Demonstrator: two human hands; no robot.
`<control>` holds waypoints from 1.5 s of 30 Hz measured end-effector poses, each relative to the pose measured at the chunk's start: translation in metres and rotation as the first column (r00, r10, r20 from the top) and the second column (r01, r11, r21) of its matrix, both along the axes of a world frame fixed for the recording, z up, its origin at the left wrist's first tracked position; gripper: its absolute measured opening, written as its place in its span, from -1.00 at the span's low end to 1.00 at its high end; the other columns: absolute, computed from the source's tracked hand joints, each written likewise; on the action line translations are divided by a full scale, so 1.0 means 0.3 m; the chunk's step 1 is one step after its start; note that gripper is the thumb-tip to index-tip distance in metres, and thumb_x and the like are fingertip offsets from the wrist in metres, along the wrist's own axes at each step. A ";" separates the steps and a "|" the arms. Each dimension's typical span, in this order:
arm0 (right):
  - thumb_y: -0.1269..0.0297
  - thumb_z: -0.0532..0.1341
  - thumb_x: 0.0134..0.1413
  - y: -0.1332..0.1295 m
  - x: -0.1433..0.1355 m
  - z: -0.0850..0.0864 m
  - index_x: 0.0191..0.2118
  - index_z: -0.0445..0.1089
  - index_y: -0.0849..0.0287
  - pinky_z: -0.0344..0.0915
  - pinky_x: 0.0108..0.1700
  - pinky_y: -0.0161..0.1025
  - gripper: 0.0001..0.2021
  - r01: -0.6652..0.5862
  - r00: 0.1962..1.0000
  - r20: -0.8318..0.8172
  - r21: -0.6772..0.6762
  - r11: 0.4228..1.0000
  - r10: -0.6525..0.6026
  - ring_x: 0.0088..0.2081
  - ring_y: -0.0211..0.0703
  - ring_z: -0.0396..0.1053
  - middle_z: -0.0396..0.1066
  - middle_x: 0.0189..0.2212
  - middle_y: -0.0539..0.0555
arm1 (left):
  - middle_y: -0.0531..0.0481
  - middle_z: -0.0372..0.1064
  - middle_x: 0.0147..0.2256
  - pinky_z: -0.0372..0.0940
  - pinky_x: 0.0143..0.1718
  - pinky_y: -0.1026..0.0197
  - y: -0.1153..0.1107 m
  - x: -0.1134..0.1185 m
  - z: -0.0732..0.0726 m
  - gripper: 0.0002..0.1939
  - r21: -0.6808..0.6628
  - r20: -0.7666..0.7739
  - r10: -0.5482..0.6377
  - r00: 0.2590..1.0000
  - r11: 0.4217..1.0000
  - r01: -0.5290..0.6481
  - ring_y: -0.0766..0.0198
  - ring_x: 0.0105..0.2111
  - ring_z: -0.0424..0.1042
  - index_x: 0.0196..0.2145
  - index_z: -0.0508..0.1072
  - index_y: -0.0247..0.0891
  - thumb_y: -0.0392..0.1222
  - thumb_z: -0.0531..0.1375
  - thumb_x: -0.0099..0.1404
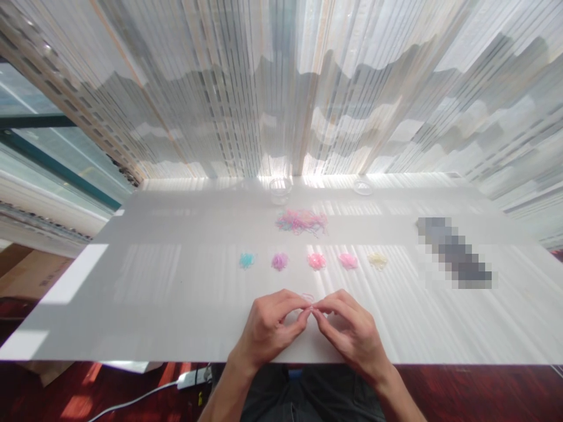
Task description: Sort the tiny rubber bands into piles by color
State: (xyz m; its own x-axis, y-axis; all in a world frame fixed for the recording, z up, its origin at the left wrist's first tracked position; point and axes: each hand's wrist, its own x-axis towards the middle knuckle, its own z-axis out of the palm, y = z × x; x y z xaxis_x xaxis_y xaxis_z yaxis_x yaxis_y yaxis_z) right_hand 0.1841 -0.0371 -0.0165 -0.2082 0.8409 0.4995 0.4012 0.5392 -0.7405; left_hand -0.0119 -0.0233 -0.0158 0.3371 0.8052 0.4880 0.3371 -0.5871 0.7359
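Close to the table's front edge, my left hand [272, 322] and my right hand [352, 328] meet fingertip to fingertip. Each one pinches with thumb and forefinger. Between the tips is a thin pink strand [307, 296], which loops up a little behind the fingers; its ends are too small to make out. Beyond my hands runs a row of small piles of thin, stringy pieces: blue [247, 261], purple [280, 261], coral pink [316, 261], light pink [348, 261] and pale yellow [377, 260]. Behind the row lies a larger tangled heap of mixed colours [301, 221].
The white table [153, 305] carries a clear round dish [280, 187] and a flat clear lid or dish [363, 187] at its back edge. A blurred-out dark object [455, 252] lies at right. Curtains [290, 88] hang behind. A power strip [193, 378] is below the front edge.
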 end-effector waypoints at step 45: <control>0.46 0.22 0.27 0.004 -0.001 -0.003 -0.27 0.35 0.10 0.34 -0.31 -0.26 -0.89 0.083 0.994 0.073 -0.055 0.995 -0.079 -0.36 -0.20 0.36 0.38 -0.40 -0.01 | -0.05 0.63 -0.21 0.46 -0.31 0.32 0.000 -0.011 -0.010 -0.87 -0.037 -0.095 0.014 0.995 0.999 -0.018 0.31 -0.35 0.59 -0.07 0.53 -0.24 -0.30 0.19 0.48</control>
State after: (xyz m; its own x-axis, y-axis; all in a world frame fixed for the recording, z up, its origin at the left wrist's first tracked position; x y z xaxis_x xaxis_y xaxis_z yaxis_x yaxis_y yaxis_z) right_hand 0.1838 -0.0359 -0.0173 -0.1717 0.8834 0.4361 0.4944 0.4602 -0.7375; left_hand -0.0151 -0.0232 -0.0187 0.3675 0.8279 0.4236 0.4154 -0.5537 0.7217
